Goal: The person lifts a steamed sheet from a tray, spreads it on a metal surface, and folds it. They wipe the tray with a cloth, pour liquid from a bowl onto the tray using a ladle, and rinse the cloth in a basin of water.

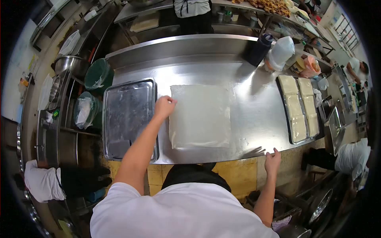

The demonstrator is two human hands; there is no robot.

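A thin, pale square sheet of dough lies flat in the middle of the steel table. My left hand is closed in a pinch over the sheet's upper left edge, near the tray beside it; I cannot make out what, if anything, is between the fingertips. Beyond the table's front edge, right of the sheet, my right hand holds nothing, with thumb and forefinger apart. To the left lies a dark metal tray with a bare, smudged surface. A second dark tray at the right carries several folded dough pieces.
A dark squeeze bottle, a plastic-wrapped container and an orange bag stand at the back right. Green buckets are left of the table. Other people stand around: behind the table, left and right.
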